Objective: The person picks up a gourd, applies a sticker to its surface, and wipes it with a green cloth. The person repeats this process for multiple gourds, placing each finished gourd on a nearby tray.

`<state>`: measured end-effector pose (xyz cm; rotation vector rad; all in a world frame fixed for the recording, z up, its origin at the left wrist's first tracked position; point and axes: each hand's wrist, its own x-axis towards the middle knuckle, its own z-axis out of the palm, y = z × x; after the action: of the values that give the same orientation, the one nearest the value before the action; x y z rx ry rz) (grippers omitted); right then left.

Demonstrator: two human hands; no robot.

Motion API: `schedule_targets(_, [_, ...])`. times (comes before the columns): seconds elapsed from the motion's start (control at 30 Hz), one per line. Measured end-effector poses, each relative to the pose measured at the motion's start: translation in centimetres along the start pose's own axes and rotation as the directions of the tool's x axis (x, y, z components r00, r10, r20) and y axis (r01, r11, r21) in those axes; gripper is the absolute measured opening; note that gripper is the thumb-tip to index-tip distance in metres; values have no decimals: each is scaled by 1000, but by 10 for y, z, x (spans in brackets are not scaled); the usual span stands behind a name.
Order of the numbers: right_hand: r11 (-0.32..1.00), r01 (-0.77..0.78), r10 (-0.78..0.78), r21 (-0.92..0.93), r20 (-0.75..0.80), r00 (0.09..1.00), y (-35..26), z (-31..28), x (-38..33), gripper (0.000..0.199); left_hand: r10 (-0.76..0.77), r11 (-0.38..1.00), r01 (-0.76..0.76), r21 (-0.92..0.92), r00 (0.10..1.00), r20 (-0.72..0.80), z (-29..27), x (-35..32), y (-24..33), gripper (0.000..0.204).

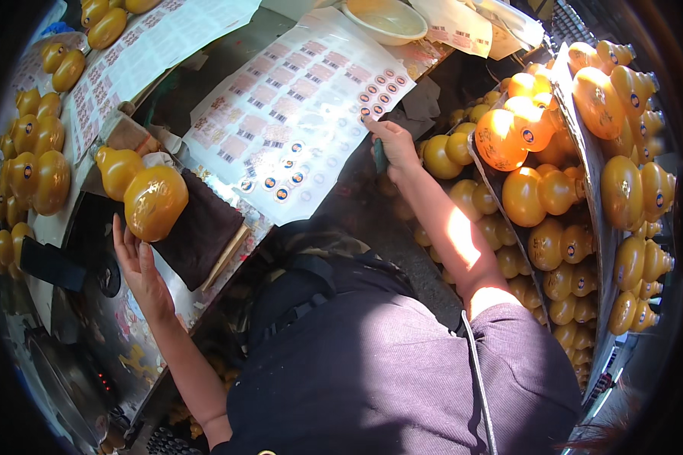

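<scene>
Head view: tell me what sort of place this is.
Probably a small craft workshop: stacked yellow gourds fill the right side, a sheet of stickers lies on the worktable, and a single gourd sits near the left hand.

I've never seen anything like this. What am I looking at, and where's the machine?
There's no robot here, just a person working bare-handed. The single picture comes from a wide fisheye camera worn on the head, looking down, so straight edges bend near the rim. On the table, a glossy yellow bottle gourd sits by a dark cloth. The left hand is open beside it; whether it touches is unclear. The right hand holds a small green object, its fingertips at the edge of a sticker sheet. More gourds are stacked at the right.
</scene>
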<state>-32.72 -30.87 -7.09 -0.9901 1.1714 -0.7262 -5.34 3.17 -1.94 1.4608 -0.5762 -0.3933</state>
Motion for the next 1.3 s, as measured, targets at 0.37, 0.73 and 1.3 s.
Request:
schedule_targets(0.37, [978, -148, 118, 148, 195, 974, -2, -1, -60, 9, 42, 999, -42, 0, 996, -85, 10, -2, 9, 57])
schedule_targets(0.73, [985, 118, 1, -129, 679, 734, -83, 127, -121, 16, 409, 829, -393, 399, 911, 49, 49, 15, 65, 18])
schedule_targets(1.3, [-190, 974, 332, 122, 942, -53, -164, 345, -105, 16, -24, 992, 15, -128, 997, -67, 8, 78, 33, 53])
